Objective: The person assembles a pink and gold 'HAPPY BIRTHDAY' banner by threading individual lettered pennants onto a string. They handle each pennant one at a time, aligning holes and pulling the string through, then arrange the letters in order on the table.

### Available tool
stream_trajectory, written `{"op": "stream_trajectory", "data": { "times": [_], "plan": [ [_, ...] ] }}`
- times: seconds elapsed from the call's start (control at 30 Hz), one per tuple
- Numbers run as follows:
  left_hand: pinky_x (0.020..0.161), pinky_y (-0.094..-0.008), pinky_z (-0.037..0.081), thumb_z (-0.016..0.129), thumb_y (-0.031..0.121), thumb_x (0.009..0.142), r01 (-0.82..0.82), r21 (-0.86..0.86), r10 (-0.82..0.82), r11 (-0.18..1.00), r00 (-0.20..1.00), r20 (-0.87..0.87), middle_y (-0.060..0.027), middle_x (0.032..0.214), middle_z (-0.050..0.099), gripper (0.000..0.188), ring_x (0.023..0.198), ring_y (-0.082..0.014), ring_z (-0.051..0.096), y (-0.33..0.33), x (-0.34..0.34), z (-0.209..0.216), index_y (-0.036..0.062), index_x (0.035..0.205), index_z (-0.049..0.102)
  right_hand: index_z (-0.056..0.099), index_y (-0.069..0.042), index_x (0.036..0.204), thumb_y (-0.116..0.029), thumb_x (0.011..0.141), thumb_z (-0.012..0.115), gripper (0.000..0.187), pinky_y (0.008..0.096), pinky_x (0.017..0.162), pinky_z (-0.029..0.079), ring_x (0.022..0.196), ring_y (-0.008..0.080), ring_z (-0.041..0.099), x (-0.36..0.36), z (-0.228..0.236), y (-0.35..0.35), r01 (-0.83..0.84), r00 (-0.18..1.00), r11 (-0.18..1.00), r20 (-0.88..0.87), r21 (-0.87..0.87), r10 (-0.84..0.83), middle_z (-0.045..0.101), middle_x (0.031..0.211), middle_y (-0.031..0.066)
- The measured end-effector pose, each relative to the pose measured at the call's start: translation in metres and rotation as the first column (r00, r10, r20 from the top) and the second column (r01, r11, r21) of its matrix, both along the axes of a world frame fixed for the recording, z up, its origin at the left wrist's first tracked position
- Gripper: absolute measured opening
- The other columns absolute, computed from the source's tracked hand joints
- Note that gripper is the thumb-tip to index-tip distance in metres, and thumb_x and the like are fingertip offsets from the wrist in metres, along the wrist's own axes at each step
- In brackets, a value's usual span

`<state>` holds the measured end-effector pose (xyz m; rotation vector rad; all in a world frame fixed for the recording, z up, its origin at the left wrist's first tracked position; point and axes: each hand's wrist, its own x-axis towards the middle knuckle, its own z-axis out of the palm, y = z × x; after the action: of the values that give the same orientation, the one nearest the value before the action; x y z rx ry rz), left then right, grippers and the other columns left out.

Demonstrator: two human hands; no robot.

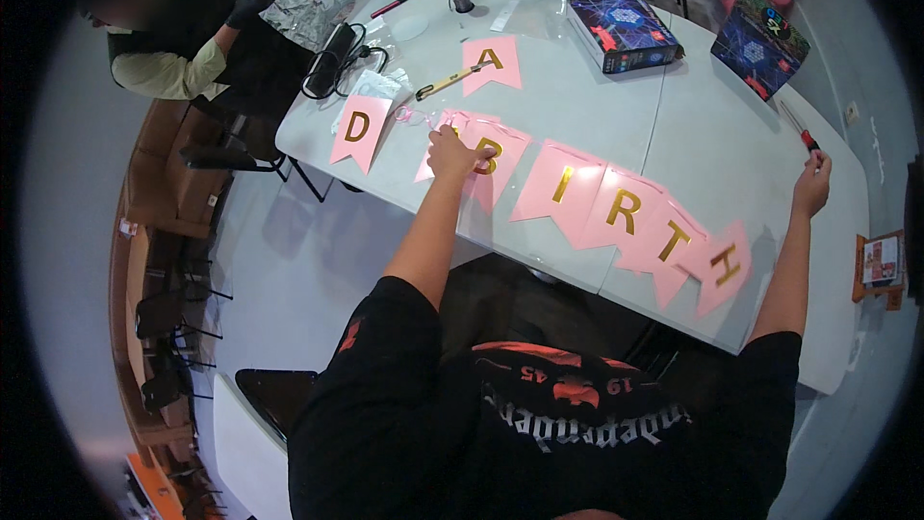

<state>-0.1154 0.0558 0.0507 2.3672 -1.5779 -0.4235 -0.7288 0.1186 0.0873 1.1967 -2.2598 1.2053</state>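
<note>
A row of pink pennants with gold letters (560, 185) runs along the near edge of the table. My left hand (456, 154) rests on overlapping pennants at the left end of this row, its thumb spread away from the fingers. My right hand (813, 183) is at the table's right side, fingers closed around the end of a red-and-black-handled tool (807, 137) with a long thin metal end. Its exact kind is unclear. One loose pennant (361, 133) lies left of my left hand, and another pennant (493, 75) lies farther back. Pink ribbon (412, 116) curls beside my left hand.
A yellow cutter knife (452, 83) touches the back pennant. Two dark blue printed boxes (626, 31) (760, 46) stand on the far right. A black device with a cable (332, 60) is at the table's left edge. Beyond it, a co-worker (173, 67) handles silver foil (306, 14).
</note>
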Motion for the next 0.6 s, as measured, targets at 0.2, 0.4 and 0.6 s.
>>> {"op": "stream_trajectory", "data": {
  "times": [0.2, 0.4, 0.6],
  "plan": [
    [0.081, -0.0353, 0.048, 0.081, 0.036, 0.061, 0.168, -0.048, -0.175, 0.985, 0.952, -0.249, -0.0202, 0.11, 0.059, 0.078, 0.102, -0.0303, 0.058, -0.01, 0.002, -0.019, -0.0025, 0.12, 0.047, 0.053, -0.011, 0.105, -0.014, 0.09, 0.046, 0.018, 0.0314, 0.072, 0.045, 0.079, 0.0203, 0.057, 0.162, -0.059, 0.043, -0.428, 0.871, 0.862, 0.377, 0.273, 0.313, 0.06, 0.088, 0.0073],
    [0.082, -0.0329, 0.048, 0.071, 0.013, 0.073, -0.009, -0.236, -0.134, 0.972, 0.799, -0.586, -0.0202, 0.115, 0.055, 0.064, 0.099, -0.0237, 0.057, -0.033, 0.098, -0.031, -0.0016, 0.128, 0.042, 0.05, -0.017, 0.124, -0.017, 0.092, 0.047, 0.033, 0.0376, 0.069, 0.05, 0.078, 0.0273, 0.064, 0.216, -0.079, 0.08, -0.483, 0.874, 0.805, 0.245, 0.344, 0.419, 0.065, 0.094, 0.0097],
    [0.073, -0.0295, 0.049, 0.074, 0.017, 0.074, -0.163, -0.226, 0.023, 0.961, 0.854, -0.52, -0.0156, 0.105, 0.061, 0.063, 0.088, -0.0198, 0.061, -0.053, 0.199, 0.01, -0.0072, 0.124, 0.043, 0.05, -0.018, 0.125, -0.02, 0.093, 0.046, 0.032, 0.0329, 0.067, 0.051, 0.08, 0.0233, 0.065, 0.189, -0.066, 0.087, -0.448, 0.886, 0.792, 0.324, 0.414, 0.332, 0.065, 0.097, 0.0097]
  ]
}}
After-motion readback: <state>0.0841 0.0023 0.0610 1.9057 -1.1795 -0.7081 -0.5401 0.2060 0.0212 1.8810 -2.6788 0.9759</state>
